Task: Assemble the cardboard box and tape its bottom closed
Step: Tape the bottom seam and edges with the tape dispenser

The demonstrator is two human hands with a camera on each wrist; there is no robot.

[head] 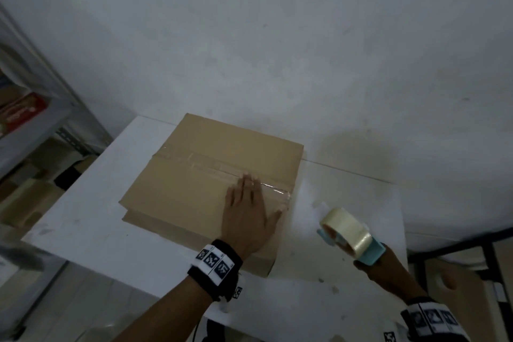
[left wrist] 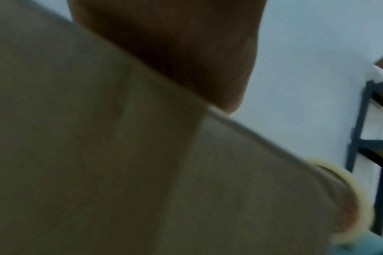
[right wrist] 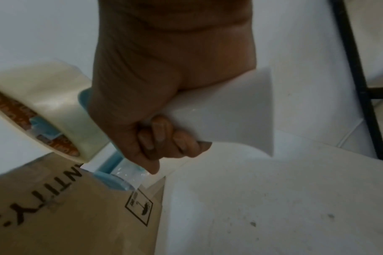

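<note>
The cardboard box [head: 211, 175] sits on the tabletop [head: 83, 225] toward its far edge, taped seam up. Left hand [head: 247, 216] lies flat on the box, fingers straight. Right hand [right wrist: 160, 86] grips the tape dispenser [head: 349, 236] above the tabletop's right edge.

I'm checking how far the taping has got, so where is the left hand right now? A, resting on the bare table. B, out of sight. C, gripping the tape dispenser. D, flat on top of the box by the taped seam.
D: the left hand lies flat, fingers spread, on the cardboard box beside the tape strip, while the right hand grips the tape dispenser.
</note>
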